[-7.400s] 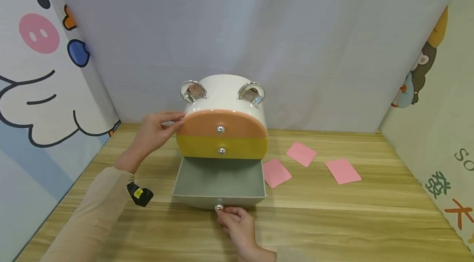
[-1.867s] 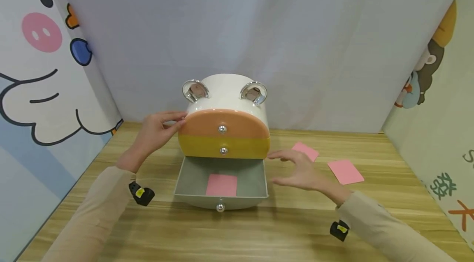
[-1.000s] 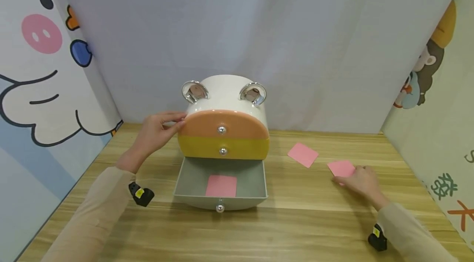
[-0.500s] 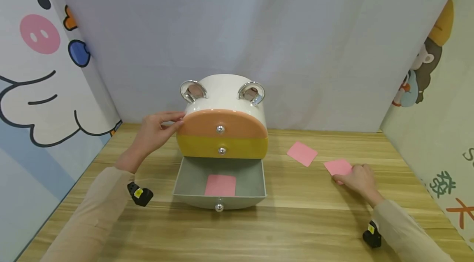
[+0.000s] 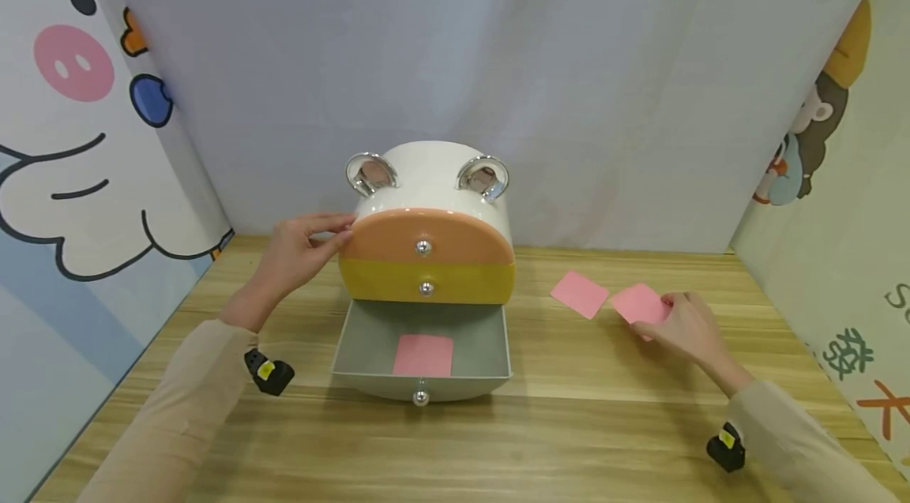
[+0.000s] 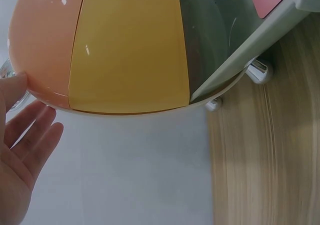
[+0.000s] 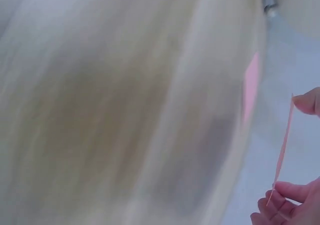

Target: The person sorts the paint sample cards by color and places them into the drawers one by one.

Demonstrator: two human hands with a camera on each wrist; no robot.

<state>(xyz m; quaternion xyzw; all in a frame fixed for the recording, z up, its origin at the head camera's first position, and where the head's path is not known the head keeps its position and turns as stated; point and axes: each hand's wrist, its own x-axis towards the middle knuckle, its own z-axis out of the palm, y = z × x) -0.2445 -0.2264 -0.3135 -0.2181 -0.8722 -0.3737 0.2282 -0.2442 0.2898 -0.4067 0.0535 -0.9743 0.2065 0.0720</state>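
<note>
In the head view, a small cabinet (image 5: 434, 179) with a white body and silver ears has an orange and a yellow drawer shut. Its grey bottom drawer (image 5: 355, 337) is pulled out, with a pink paper square (image 5: 423, 355) lying inside. My left hand (image 5: 295, 258) touches the cabinet's left side, thumb at the orange front's edge and fingers fairly straight in the left wrist view. A second pink square (image 5: 640, 303) is raised off the table by my right hand (image 5: 690, 327), pinched at its edges; the right wrist view shows it edge-on and slightly bowed.
Another pink square (image 5: 580, 294) lies on the wooden table (image 5: 569, 440), right of the cabinet. The drawer's silver knob (image 5: 421, 398) sticks out toward me. A grey curtain (image 5: 604, 92) hangs behind, with cartoon-printed panels (image 5: 64, 171) at the sides.
One pink square has gone from the table into the drawer. My right hand, earlier at the drawer knob, has reached right, taken another square and lifted it. My left hand has stayed put.
</note>
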